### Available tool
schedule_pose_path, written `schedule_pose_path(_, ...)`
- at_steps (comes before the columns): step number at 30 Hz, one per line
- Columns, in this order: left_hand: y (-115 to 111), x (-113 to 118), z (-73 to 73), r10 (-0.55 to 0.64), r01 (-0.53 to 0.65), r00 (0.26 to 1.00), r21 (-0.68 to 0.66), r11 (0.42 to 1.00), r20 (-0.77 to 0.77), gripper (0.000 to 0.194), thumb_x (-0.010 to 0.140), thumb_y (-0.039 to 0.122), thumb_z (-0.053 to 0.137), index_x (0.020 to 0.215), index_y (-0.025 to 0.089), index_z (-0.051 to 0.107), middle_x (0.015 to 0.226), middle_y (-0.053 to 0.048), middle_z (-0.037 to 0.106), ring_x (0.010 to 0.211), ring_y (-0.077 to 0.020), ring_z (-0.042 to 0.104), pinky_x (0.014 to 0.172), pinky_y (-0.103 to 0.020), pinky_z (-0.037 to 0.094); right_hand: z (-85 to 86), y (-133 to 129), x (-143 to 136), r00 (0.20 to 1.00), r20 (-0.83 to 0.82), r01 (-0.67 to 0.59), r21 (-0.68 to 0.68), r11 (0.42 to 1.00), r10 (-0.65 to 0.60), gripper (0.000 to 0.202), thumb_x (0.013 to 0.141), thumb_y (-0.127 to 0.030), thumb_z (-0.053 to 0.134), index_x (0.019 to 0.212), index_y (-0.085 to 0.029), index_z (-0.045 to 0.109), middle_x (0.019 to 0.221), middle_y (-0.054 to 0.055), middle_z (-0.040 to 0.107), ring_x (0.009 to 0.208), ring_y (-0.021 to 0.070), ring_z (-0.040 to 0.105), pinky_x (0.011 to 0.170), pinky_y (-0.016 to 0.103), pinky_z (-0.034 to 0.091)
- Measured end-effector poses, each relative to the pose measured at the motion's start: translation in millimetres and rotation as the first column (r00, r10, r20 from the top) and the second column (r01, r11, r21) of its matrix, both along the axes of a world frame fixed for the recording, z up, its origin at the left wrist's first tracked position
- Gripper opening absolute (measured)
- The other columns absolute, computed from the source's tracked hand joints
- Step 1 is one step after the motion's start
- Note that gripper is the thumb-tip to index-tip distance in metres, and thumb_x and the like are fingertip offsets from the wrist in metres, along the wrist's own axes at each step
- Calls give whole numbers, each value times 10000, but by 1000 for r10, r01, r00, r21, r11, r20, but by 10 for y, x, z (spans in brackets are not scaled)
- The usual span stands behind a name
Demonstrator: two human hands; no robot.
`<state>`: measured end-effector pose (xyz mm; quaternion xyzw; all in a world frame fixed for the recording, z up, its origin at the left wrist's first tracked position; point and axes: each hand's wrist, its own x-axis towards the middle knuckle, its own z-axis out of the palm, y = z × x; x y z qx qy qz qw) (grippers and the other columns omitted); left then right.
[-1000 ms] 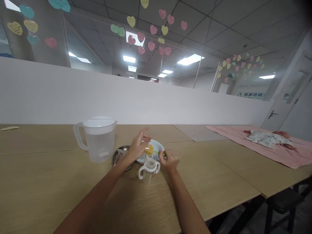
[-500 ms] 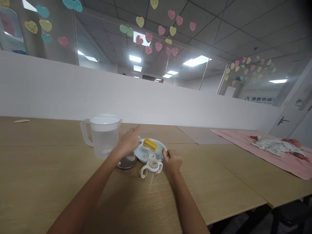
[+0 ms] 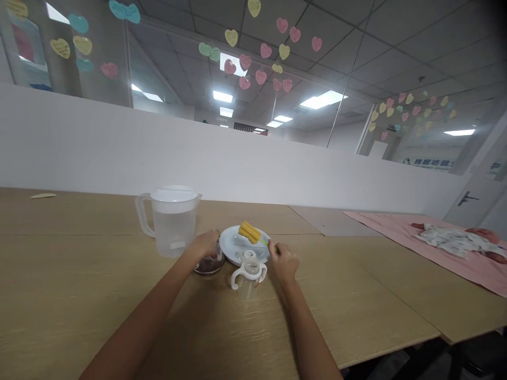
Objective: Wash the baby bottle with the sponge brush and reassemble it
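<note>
My right hand (image 3: 284,259) is closed around the green handle of a bottle brush with a yellow sponge head (image 3: 249,232), which is over a white plate (image 3: 228,244). My left hand (image 3: 206,244) bends down into a dark, shiny bowl (image 3: 209,267) left of the plate. Its fingers are curled, and a pale, clear bit shows beside them; what they hold is too unclear to name. Between my hands stands a clear baby bottle (image 3: 249,277), uncapped, with a white two-handled collar. Small clear-and-white bottle parts lie on the plate behind it.
A lidded clear plastic pitcher (image 3: 174,224) holding water stands left of the bowl. A pale flat piece (image 3: 43,196) lies at the far left. On the right, a pink cloth (image 3: 400,232) bears a baby doll in a white patterned outfit (image 3: 455,238). A low white wall (image 3: 253,169) runs behind the table.
My left hand has dropped from above the bowl, fingers stretched out, down into it with fingers curled. My right hand still holds the brush over the plate. The view has shifted slightly.
</note>
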<state>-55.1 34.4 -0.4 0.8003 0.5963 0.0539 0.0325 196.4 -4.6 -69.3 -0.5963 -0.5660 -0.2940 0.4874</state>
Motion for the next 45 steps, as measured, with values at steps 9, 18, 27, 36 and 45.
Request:
schedule_pose_path(9, 36, 16, -61, -48, 49, 999, 40, 998, -24, 835, 435, 174, 825, 1190, 149, 468, 1186, -155, 524, 1037, -299, 572, 786, -311, 483, 25, -2, 0, 999, -45, 0, -73, 997, -4, 639, 915, -537, 284, 485, -152, 559, 496, 36, 529, 504, 97, 395, 532, 249, 197)
schedule_pose_path(18, -214, -21, 423, -40, 22, 992, -155, 988, -118, 350, 544, 213, 732, 874, 160, 626, 935, -78, 676, 836, -245, 637, 661, -276, 482, 48, 4, 0, 995, -101, -8, -174, 985, -10, 670, 906, -563, 244, 511, -143, 586, 531, 52, 560, 504, 92, 386, 528, 251, 177)
schedule_pose_path(27, -202, 49, 312, -4, -8, 995, -115, 993, -104, 250, 619, 224, 654, 864, 191, 693, 925, -145, 706, 872, -288, 649, 724, -337, 484, 41, 12, 3, 992, -117, 8, -231, 973, -36, 685, 900, -574, 231, 527, -138, 606, 536, 55, 557, 498, 93, 373, 527, 252, 173)
schedule_pose_path(36, -378, 375, 377, -270, 266, 961, 74, 961, 52, 275, 836, 229, 422, 964, 218, 666, 1073, -69, 668, 987, -203, 602, 846, -282, 428, 63, 11, 12, 985, -160, 20, -284, 959, -68, 673, 894, -574, 249, 521, -140, 604, 544, 57, 565, 480, 88, 348, 512, 256, 153)
schedule_pose_path(45, -304, 506, 46, -217, 202, 942, 84, 976, 255, 71, 692, 230, 592, 662, 175, 626, 764, -51, 689, 759, -215, 633, 673, -284, 440, 77, -14, 6, 975, -216, -6, -268, 964, -54, 653, 896, -559, 261, 522, -145, 599, 539, 63, 566, 477, 96, 378, 512, 260, 168)
